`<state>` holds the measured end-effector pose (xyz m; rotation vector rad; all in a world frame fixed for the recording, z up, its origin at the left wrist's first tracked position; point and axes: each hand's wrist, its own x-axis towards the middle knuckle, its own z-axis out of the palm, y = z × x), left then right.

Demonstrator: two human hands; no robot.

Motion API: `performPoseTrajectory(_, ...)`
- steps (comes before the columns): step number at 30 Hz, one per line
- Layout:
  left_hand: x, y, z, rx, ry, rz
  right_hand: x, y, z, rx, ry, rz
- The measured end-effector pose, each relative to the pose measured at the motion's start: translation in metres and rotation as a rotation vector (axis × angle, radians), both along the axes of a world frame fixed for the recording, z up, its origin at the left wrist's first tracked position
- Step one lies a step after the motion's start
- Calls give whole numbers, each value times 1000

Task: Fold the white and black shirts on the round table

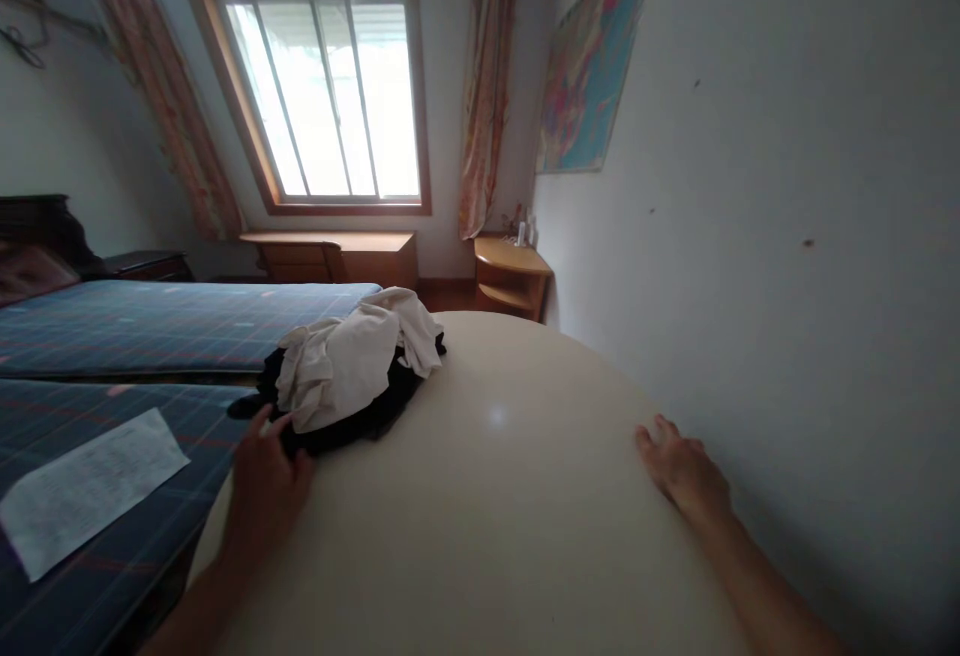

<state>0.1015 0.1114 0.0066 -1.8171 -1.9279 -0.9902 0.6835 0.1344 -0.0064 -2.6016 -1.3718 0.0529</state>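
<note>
A heap of clothes lies at the far left side of a round cream table [517, 536]. On top is a crumpled off-white garment [345, 366], with a black garment [375, 421] showing beneath it. My left hand [270, 476] is at the near left end of the heap, fingers apart; I cannot tell whether the fingertips touch the black cloth. My right hand [686, 471] is over the table's right edge beside the wall, fingers spread and nothing held.
To the left are beds with blue plaid mattresses [180, 326]; a printed white sheet [90, 491] lies on the nearer one. Under the window stands a wooden desk [375, 246]. A corner shelf [514, 258] is beyond the table, and a white wall [787, 336] borders the right.
</note>
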Motion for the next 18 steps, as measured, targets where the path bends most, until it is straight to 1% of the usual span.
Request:
performPoseTrajectory(1, 28, 10, 5, 72, 23, -143, -4, 3, 2, 8, -66, 27)
performPoseTrajectory(2, 56, 21, 9, 79, 43, -292, -11, 7, 4, 19, -136, 77)
performPoseTrajectory(3, 85, 33, 11, 41, 66, -439, -20, 13, 7, 37, -194, 148)
performPoseTrajectory(4, 111, 46, 11, -18, 89, -566, -33, 20, 10, 54, -229, 251)
performPoseTrajectory(5, 135, 60, 9, -69, 121, -680, -48, 28, 13, 73, -213, 341)
performPoseTrajectory(6, 155, 73, 7, -115, 153, -757, -65, 37, 16, 97, -166, 419)
performPoseTrajectory(8, 180, 97, -2, -209, 153, -755, -104, 53, 19, 145, -77, 559)
performPoseTrajectory(9, 186, 106, -7, -253, 140, -739, -123, 59, 19, 170, -37, 606)
performPoseTrajectory(11, 188, 118, -15, -316, 130, -730, -154, 67, 17, 177, 40, 673)
performPoseTrajectory(13, 181, 122, -21, -350, 147, -765, -173, 70, 13, 102, 81, 739)
performPoseTrajectory(16, 170, 119, -22, -396, 187, -802, -180, 68, 11, 25, 93, 790)
performPoseTrajectory(18, 168, 116, -20, -415, 203, -776, -178, 67, 11, 24, 92, 795)
